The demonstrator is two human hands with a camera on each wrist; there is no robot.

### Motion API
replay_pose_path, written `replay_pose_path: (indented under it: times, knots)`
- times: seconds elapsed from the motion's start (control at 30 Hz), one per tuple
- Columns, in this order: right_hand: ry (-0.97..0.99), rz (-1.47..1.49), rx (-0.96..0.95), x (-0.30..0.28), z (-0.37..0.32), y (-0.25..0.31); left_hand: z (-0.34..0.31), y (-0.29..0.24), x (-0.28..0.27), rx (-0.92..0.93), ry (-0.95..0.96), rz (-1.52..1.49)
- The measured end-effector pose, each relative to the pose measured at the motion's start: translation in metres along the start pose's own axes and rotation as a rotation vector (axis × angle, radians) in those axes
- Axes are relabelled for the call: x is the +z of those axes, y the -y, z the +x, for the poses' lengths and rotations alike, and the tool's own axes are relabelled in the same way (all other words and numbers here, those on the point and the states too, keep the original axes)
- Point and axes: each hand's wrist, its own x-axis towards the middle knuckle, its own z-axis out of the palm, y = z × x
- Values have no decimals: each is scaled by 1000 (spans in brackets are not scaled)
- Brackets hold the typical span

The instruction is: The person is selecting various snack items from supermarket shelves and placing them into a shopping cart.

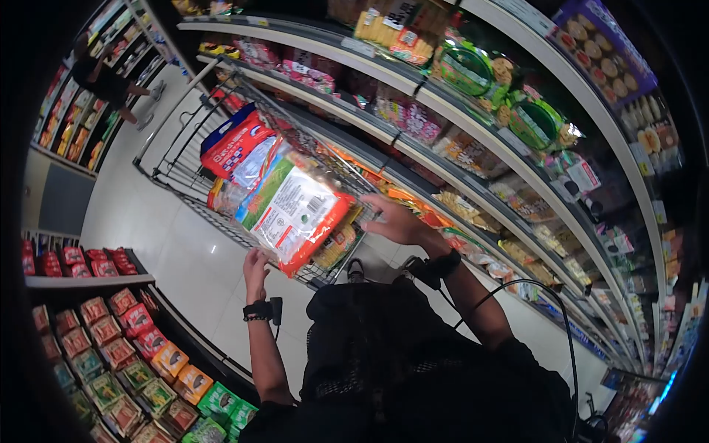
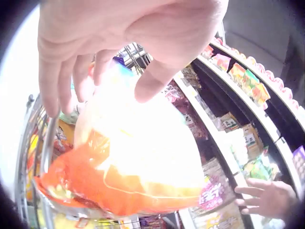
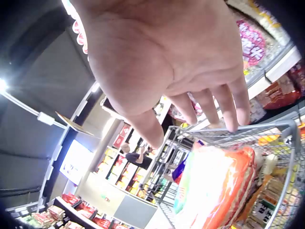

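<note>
Grips nothing with left hand (image 1: 257,275) or right hand (image 1: 399,221), both loosely spread. Faces long shelves (image 1: 413,88) close along one side of the cart (image 3: 248,128), with open floor (image 1: 185,240) along the other. Has a large orange-edged bag (image 1: 295,199) inside, atop smaller packages (image 1: 341,242), near the rim. Hovers at its near corners, left contact unclear.

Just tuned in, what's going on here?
A person stands at a shopping cart in a store aisle. A big orange-edged bag lies in it among other packages. The left hand and right hand are both open, one on each side of the bag's near end. Neither visibly grips it; whether the left touches it is unclear.
</note>
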Motion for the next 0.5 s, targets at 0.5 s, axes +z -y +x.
replay_pose_path:
  times: [0.5]
  knots:
    - [-249,456,608,-18,-192,-80,-30,1,189,144,873,572]
